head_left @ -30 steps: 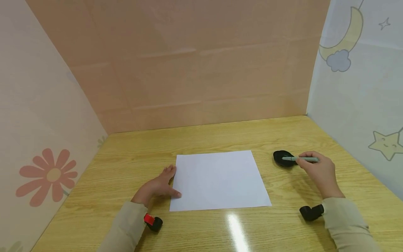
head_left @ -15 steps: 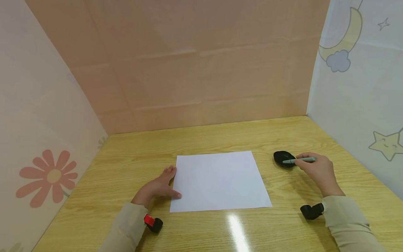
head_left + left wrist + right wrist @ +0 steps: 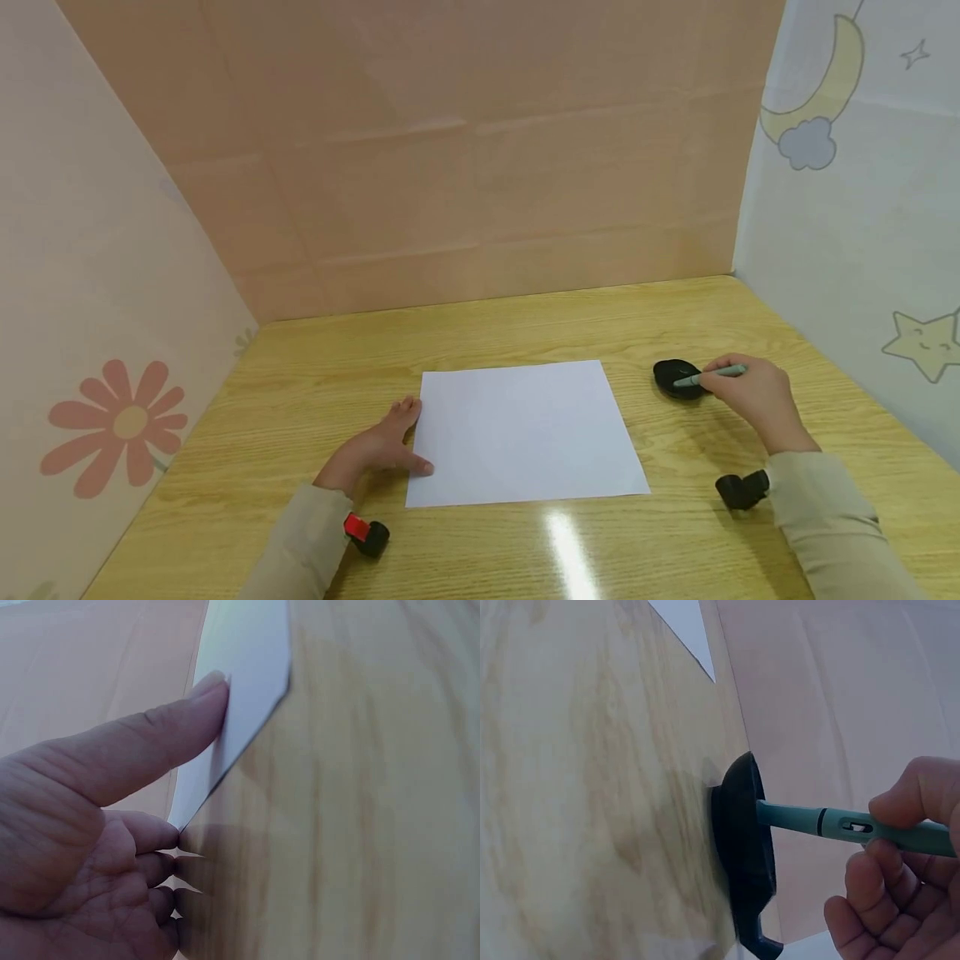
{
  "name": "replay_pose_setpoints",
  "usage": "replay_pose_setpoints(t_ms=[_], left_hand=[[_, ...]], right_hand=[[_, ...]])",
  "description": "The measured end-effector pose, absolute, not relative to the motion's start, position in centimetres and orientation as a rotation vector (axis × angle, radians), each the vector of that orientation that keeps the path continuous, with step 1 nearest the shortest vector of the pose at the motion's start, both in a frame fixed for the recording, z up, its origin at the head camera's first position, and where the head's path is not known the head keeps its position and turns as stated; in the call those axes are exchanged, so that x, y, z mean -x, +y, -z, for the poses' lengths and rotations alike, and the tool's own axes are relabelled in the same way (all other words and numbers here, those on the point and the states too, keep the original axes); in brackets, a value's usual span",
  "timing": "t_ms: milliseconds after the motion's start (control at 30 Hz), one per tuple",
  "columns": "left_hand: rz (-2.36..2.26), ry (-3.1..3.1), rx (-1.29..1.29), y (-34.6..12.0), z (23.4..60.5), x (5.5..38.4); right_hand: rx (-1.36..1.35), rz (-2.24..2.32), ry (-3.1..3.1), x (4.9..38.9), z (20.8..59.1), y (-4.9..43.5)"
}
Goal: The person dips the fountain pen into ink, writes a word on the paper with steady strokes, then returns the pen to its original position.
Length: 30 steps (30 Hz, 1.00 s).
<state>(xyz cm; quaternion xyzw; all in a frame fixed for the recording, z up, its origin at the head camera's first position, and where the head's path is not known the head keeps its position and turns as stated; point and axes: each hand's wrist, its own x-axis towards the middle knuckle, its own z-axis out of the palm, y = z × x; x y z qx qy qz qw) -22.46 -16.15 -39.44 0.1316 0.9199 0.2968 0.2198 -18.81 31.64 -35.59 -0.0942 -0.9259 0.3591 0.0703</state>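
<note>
A white sheet of paper (image 3: pixel 525 433) lies flat on the wooden table. My left hand (image 3: pixel 377 443) rests at its left edge, with the thumb (image 3: pixel 169 739) on the sheet and the other fingers on the wood beside it. To the right of the sheet sits a small shallow black dish (image 3: pixel 667 372) with a lip at one end. My right hand (image 3: pixel 757 400) pinches a pale green pen (image 3: pixel 791 818) between thumb and fingers. The pen's front end is inside the dish, and its tip is hidden behind the dish's rim in the right wrist view.
The pale wooden table (image 3: pixel 495 329) meets a pinkish-brown wall (image 3: pixel 480 167) at the back. Patterned side walls stand left and right. Each wrist carries a small black camera, such as the right camera (image 3: pixel 741 491). A bright reflection lies near the front edge.
The pen's rear end has swung left and risen in the view, while its front end stays in the dish. My right hand shifted slightly leftward. Left hand and paper stay in place.
</note>
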Motion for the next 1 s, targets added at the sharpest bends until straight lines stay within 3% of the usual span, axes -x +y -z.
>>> replay_pose_setpoints(t_ms=[600,1000], left_hand=[[-0.805,2.551,-0.350,-16.1,39.5,22.4],[-0.799,2.562,-0.328,-15.9,39.3,22.4]], right_hand=[[0.169,-1.001,-2.925,21.5,33.9,31.2],[0.175,-1.050,-2.935,21.2,34.3,31.1]])
